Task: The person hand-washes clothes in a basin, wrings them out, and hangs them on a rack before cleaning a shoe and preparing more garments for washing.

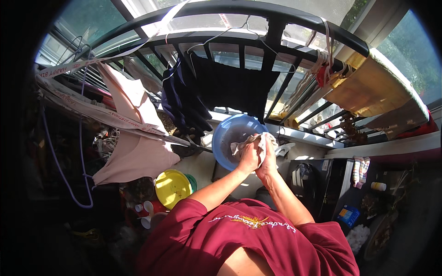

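Both my hands are closed around a wet-looking, pale crumpled cloth (270,139) with darker patches. My left hand (249,158) squeezes it from the left, and my right hand (268,163) presses against it from the right, the two close together. Loose folds of the cloth stick out above and to the left of my fingers. Under it stands a round blue basin (218,151), whose lower right part is hidden by my hands and the cloth. What lies at the basin's bottom is hard to make out.
A dark garment (230,85) hangs on the black railing (239,7) beyond the basin. Pink garments (133,156) hang at the left near a purple hanger (57,161). A yellow bucket (172,188) stands left of my arm. A yellow cloth (373,89) drapes over the railing's right end.
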The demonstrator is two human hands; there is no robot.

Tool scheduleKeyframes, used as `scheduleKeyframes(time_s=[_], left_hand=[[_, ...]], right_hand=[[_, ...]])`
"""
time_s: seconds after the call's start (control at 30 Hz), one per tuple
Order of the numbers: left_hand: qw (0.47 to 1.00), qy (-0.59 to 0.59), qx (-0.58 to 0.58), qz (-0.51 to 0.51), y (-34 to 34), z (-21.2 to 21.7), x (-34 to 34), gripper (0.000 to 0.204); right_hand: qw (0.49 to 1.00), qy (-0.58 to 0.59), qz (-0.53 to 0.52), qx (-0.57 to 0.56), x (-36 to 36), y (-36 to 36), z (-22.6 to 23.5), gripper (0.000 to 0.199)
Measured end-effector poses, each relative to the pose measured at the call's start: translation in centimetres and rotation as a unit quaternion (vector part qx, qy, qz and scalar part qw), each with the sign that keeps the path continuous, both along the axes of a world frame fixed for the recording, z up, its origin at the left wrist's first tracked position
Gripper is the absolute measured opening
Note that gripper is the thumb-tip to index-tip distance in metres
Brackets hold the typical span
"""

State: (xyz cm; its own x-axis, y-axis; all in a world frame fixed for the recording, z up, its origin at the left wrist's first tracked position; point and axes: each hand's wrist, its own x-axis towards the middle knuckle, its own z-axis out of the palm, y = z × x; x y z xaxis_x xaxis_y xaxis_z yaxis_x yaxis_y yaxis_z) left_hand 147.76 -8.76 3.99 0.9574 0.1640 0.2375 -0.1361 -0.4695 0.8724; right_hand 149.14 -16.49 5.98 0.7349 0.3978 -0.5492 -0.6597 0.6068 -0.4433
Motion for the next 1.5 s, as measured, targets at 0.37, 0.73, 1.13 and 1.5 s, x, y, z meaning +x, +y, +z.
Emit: scheduleKeyframes(time_s=[0.37,0.73,1.13,1.5], left_hand=[[0.983,0.114,0.019,-0.141,3.0,2.9,-6.3,0.028],[0.964,0.185,-0.191,-0.010,6.4,1.2,-7.0,0.029],[0.716,0.178,-0.674,-0.035,7.9,0.9,-6.6,0.038],[0.862,0.297,-0.410,0.033,6.8,-8.3,-10.5,0.033]], right_hand=[[0.998,0.043,0.035,-0.004,0.5,0.8,-3.1,0.022],[0.810,-0.472,0.247,-0.246,0.1,3.2,4.0,0.043],[0.940,-0.118,0.292,-0.131,4.1,2.2,-0.6,0.052],[0.820,-0.109,0.465,-0.316,-0.5,1.3,-8.5,0.078]])
